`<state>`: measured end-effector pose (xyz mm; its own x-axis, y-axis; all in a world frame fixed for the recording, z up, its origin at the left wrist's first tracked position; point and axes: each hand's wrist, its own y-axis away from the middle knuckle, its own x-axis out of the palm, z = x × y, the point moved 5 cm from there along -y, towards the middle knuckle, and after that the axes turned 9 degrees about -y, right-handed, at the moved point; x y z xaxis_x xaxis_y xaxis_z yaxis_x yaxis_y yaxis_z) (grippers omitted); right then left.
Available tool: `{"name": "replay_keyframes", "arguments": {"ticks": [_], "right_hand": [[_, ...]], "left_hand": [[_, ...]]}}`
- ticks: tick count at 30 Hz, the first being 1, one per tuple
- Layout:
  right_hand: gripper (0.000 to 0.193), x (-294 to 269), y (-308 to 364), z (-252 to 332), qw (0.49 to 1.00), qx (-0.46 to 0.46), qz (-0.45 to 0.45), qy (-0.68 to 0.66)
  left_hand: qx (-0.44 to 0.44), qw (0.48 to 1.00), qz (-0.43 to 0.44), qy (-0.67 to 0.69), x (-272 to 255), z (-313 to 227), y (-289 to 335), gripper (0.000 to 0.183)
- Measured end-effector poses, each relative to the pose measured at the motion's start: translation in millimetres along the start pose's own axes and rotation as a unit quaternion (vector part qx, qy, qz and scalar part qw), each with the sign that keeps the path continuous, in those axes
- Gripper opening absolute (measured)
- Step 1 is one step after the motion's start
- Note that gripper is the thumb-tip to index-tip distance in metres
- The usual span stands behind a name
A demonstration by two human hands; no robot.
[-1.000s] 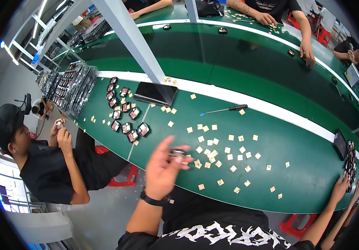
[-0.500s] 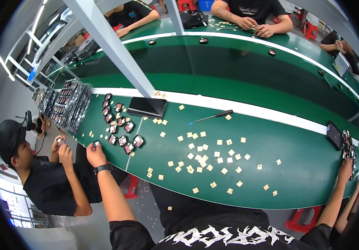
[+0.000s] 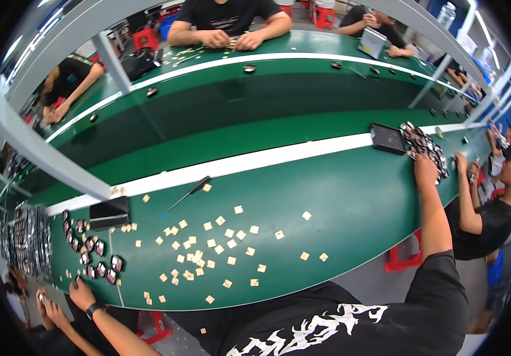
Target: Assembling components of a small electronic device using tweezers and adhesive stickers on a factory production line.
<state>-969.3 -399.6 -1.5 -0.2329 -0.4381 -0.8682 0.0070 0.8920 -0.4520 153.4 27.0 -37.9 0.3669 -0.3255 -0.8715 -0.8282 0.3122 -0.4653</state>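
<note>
My left hand (image 3: 81, 295) is closed at the near left edge of the green bench (image 3: 350, 207). A small black case shows only as a dark sliver at its fingertips. Just beyond it lie several small black cases (image 3: 99, 247) with reddish and pale faces. Far to the right, my right hand (image 3: 426, 168) touches a heap of similar small cases (image 3: 424, 142); its fingertips are lost among them. Many small cream square pieces (image 3: 211, 242) are scattered over the bench between my hands.
A black tray (image 3: 388, 138) adjoins the heap. A thin dark-handled tool (image 3: 199, 185) and a glossy black slab (image 3: 109, 214) lie further left. Stacked clear-wrapped trays (image 3: 30, 240) stand at the far left. Co-workers sit on both sides and across; a grey post (image 3: 48, 148) rises nearby.
The view has swung to the right, so the bench shifts left in the picture. My right hand stays at the heap of cases; my left hand stays near the bench's left edge.
</note>
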Motion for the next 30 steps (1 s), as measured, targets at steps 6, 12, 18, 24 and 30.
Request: {"name": "replay_keyframes", "arguments": {"ticks": [6,12,18,24,30], "right_hand": [[0.016,-32.6,25.9,-3.6,0.999,0.01,-0.041,-0.017],[0.026,-106.7,60.9,78.9,0.979,-0.102,-0.135,-0.117],[0.032,-178.5,104.3,218.6,0.89,-0.334,-0.134,-0.279],[0.027,-214.1,133.4,330.2,0.773,-0.478,-0.106,-0.404],[0.024,-209.2,121.4,364.8,0.786,-0.364,0.038,-0.499]], "left_hand": [[0.005,0.996,-0.09,-0.029,-36.7,-61.7,43.1,0.051],[0.147,0.963,-0.129,0.184,-148.2,-225.3,173.4,0.038],[0.161,0.686,0.449,0.549,-175.3,-378.8,329.2,0.04],[0.126,0.357,0.728,0.571,-160.3,-442.9,379.5,0.05],[0.083,0.431,0.709,0.552,-144.3,-415.0,370.5,0.043]]}}
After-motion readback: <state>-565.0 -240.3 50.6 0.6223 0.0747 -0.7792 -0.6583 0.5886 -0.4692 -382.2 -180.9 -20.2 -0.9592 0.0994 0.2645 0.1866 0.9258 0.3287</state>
